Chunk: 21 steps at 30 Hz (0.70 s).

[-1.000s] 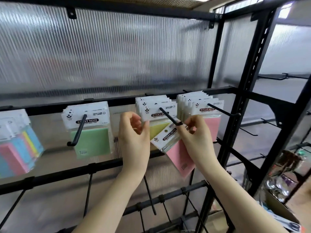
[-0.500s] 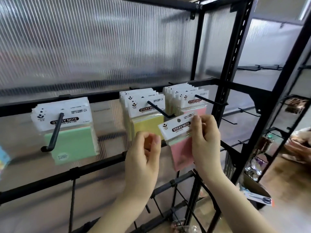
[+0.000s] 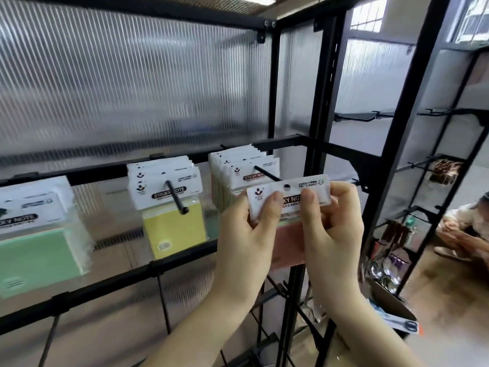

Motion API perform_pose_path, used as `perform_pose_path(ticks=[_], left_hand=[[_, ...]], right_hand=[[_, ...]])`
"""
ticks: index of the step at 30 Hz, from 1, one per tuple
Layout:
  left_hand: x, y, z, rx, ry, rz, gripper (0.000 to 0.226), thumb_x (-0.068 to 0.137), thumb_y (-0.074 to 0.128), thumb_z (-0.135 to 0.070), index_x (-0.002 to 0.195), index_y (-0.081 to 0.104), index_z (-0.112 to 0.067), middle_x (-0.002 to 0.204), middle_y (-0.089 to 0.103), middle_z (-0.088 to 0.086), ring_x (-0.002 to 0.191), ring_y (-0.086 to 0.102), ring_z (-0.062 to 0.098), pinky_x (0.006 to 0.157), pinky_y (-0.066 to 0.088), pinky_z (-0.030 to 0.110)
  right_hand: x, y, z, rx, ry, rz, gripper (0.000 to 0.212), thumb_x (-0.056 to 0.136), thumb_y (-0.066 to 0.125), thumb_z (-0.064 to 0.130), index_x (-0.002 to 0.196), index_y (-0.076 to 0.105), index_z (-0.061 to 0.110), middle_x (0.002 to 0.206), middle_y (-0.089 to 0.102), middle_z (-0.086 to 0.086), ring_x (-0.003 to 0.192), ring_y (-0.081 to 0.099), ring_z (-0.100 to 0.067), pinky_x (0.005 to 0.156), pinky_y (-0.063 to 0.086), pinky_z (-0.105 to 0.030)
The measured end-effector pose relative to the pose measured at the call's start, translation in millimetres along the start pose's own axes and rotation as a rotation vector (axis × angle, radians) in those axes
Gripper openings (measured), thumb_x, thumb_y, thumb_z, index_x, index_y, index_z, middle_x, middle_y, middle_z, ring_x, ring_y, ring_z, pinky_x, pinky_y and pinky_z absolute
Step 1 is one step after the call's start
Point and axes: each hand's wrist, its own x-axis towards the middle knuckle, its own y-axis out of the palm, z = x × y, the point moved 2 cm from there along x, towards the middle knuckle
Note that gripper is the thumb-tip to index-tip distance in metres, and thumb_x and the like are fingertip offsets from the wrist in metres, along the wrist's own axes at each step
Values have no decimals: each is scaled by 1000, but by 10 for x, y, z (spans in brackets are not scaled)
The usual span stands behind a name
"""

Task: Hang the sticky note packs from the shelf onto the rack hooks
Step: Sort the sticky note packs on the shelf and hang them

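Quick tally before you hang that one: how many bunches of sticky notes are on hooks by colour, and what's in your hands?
Green bunch on a hook: 1
Yellow bunch on a hook: 1
Rightmost bunch on a hook, colour mostly hidden: 1
Pink pack, pinched by left hand and right hand, not yet hung: 1
Total: 3 bunches hung, 1 pack in hand.

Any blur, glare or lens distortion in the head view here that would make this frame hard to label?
Head view: wide-angle bending bows the black rack posts; the windows are blown out; motion blur softens the green packs; the pink pack held by the left hand and right hand stays readable.
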Motion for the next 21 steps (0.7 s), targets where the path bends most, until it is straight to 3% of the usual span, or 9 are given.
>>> perform_pose_path(ticks=[5,11,16,21], left_hand=[[62,187,90,56,-22,-38,29,88,56,-44,93,66,-18,91,72,-3,88,68,10,79,55,30],[90,274,115,44,25,-104,17,90,56,-36,90,69,-23,88,73,-11,86,68,2,71,49,12],[101,306,84,63,69,-186,17,93,54,-31,86,69,-27,86,73,-16,84,66,-4,70,45,7],[125,283,102,203,58,-280,8,90,59,-26,83,62,-25,80,69,-15,77,62,-6,67,40,5]], right_hand=[[166,-85,-174,27,43,66,16,90,56,23,78,46,22,64,59,24,55,54,7,54,37,-4],[284,-69,-343,123,112,172,20,93,60,19,76,49,16,60,57,23,52,50,7,52,36,-5],[349,-38,-409,169,109,239,22,92,60,16,73,49,15,57,53,20,49,44,6,50,33,-6],[388,27,-512,177,122,302,27,92,61,16,74,48,2,55,51,15,47,40,3,47,31,-8]])
